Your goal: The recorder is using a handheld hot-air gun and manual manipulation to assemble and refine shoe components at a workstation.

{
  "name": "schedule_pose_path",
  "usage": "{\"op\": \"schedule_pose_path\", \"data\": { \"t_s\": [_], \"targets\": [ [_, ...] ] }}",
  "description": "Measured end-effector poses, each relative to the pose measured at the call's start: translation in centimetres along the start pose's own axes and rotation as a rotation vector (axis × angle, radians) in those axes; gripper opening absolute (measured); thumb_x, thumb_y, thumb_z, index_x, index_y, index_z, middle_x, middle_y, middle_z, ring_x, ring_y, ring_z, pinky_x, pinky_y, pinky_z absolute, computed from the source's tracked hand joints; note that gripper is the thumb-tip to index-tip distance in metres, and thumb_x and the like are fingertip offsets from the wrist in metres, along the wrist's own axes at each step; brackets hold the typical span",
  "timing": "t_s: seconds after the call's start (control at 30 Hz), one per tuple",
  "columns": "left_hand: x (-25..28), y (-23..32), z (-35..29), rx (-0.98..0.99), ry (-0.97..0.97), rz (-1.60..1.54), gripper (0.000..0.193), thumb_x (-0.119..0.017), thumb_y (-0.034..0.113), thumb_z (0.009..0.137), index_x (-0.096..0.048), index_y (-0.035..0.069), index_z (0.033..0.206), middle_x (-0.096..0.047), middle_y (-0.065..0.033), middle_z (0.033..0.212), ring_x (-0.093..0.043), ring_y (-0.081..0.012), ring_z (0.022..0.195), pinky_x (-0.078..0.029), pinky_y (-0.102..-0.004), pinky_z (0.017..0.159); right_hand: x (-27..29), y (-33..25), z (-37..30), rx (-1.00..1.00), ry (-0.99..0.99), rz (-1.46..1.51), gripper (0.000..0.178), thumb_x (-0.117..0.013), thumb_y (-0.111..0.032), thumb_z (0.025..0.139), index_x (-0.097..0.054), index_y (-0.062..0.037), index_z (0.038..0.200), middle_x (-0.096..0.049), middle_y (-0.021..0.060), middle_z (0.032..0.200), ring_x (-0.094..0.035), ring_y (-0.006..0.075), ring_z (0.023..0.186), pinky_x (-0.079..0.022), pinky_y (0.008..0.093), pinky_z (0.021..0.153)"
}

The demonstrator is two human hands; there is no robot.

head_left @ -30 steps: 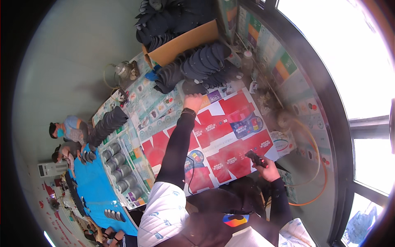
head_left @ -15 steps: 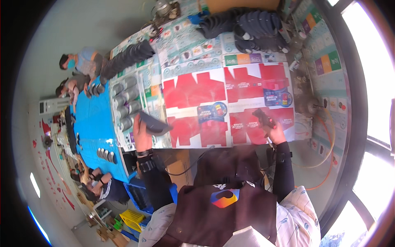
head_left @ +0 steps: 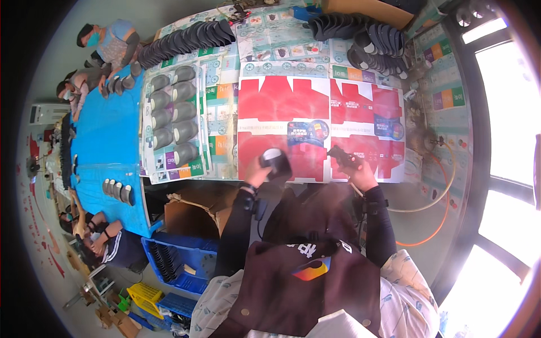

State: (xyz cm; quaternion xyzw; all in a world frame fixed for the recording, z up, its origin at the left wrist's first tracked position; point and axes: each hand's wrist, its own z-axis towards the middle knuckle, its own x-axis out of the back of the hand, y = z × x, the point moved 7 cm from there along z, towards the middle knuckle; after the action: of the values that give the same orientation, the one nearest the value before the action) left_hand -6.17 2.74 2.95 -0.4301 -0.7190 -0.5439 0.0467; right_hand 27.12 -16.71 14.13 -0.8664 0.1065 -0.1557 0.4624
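The person's left hand (head_left: 256, 173) is closed on the edge of a dark curved piece (head_left: 276, 164) with a pale rounded area, held over the near edge of the worktop (head_left: 270, 53). The right hand (head_left: 363, 176), well apart from the left, is wrapped around a dark handheld tool (head_left: 345, 160) whose front end points up and to the left. Below the hands, the brown apron (head_left: 293, 304) carries white lettering, partly folded away, and a multicoloured emblem. Beneath and beyond the hands lie red printed sheets (head_left: 293, 96) with blue panels and small, blurred white lettering. Left of the left hand, rounded grey pieces (head_left: 184, 111) stand in two columns, with lettering on purple, orange and green blocks around them. Farther beyond the hands are rows of dark pieces (head_left: 189, 45). Far to the left, other people (head_left: 115, 48) are at a blue worktop (head_left: 104, 152).
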Motion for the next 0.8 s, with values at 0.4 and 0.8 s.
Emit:
{"op": "schedule_pose_path", "data": {
  "t_s": [0.4, 0.8],
  "targets": [
    [-10.0, 0.9, 6.1, -0.085, -0.099, -0.03, 0.039, -0.076, 0.022, 0.088, -0.067, -0.003, 0.117, -0.074, -0.0151, 0.101, -0.074, -0.0268, 0.095, -0.058, -0.0386, 0.081, -5.3, -1.0, -1.3, -0.053, 0.012, -0.29, 0.033, -0.07, -0.016, 0.086, -0.068, -0.0035, 0.116, -0.067, 0.0161, 0.078, -0.067, 0.0221, 0.063, -0.052, 0.0381, 0.06],
    [-9.9, -1.0, 3.1, 0.118, -0.226, -0.486, 0.047, -0.074, 0.019, 0.092, -0.059, -0.008, 0.128, -0.073, -0.0143, 0.109, -0.072, -0.0195, 0.086, -0.058, -0.0317, 0.073, -7.9, -3.3, 2.4, 0.096, 0.044, -0.545, 0.029, -0.066, -0.024, 0.087, -0.068, -0.0079, 0.111, -0.07, 0.025, 0.093, -0.067, 0.0463, 0.094, -0.053, 0.0507, 0.078]
  ]
}}
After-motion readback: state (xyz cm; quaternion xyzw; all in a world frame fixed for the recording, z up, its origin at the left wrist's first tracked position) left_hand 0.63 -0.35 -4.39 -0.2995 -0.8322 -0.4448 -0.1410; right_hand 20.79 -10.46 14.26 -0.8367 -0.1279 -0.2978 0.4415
